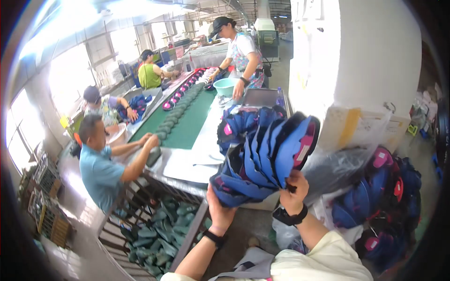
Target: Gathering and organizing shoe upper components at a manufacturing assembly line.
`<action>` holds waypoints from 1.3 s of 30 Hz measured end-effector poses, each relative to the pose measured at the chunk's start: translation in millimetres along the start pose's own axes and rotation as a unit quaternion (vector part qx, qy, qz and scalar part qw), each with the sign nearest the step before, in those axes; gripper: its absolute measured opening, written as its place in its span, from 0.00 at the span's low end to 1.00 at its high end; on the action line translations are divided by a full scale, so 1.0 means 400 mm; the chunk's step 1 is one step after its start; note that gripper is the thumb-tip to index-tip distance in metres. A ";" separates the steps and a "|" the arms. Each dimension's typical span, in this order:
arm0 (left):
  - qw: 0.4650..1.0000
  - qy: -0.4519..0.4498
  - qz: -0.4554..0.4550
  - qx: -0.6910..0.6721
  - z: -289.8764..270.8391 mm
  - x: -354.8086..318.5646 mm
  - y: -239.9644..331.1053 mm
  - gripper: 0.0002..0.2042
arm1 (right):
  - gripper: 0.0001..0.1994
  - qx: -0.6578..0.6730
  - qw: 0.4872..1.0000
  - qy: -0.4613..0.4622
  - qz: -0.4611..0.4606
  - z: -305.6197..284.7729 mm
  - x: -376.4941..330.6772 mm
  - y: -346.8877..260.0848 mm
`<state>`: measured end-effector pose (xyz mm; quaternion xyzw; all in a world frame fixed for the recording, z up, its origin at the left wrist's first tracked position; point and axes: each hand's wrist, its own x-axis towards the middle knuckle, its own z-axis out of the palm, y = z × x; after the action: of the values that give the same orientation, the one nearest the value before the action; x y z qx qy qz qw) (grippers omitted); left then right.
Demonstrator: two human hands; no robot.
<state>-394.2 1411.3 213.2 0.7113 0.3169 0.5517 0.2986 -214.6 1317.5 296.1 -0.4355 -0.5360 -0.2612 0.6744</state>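
Where both hands meet, stack of blue shoe uppers (262,164): one, nested fan-wise with magenta linings, raised in front of the wearer, near the table's close end.
Left hand (221,213): clasping the stack's lower left end; I cannot see the fingertips behind it.
Right hand (294,192): thumb and fingers curled, pinching the lower edge of the rightmost upper; black wristband (289,217) just below.
Loose uppers, table (248,119): one heap, similar blue, beyond the stack.
Loose uppers, right (358,203): a larger pile, low beside the wearer.
Green belt (197,129): a line of dark green forms (171,122) running along it.
Barred cart (190,239): filled with more green forms, to my lower left.
Teal basin (226,86): one, on the far side, near a co-worker in an apron (246,56).
Co-worker in blue (101,159): both hands at the belt's near end.
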 end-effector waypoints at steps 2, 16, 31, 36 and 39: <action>1.000 0.006 0.018 0.011 0.080 0.162 -0.060 0.51 | 0.10 -0.023 0.999 0.003 -0.048 0.079 0.114 0.102; 0.881 -0.380 -0.194 0.203 0.453 0.656 -0.481 0.49 | 0.10 -0.329 0.853 -0.338 0.222 0.393 0.122 0.820; 0.953 -0.282 0.055 0.098 0.462 0.587 -0.639 0.13 | 0.13 -0.191 0.831 -0.411 0.323 0.363 0.049 0.792; 0.862 -0.495 -0.052 0.097 0.419 0.628 -0.627 0.16 | 0.14 -0.085 0.687 -0.428 0.581 0.250 0.121 0.549; 0.862 -0.497 0.026 0.098 0.436 0.632 -0.635 0.15 | 0.13 -0.144 0.649 -0.515 0.541 0.075 0.096 0.404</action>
<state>-206.8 1753.4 129.9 0.9248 0.1604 0.0980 0.3308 -86.0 1426.2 284.4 -0.8040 -0.4221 0.3427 0.2406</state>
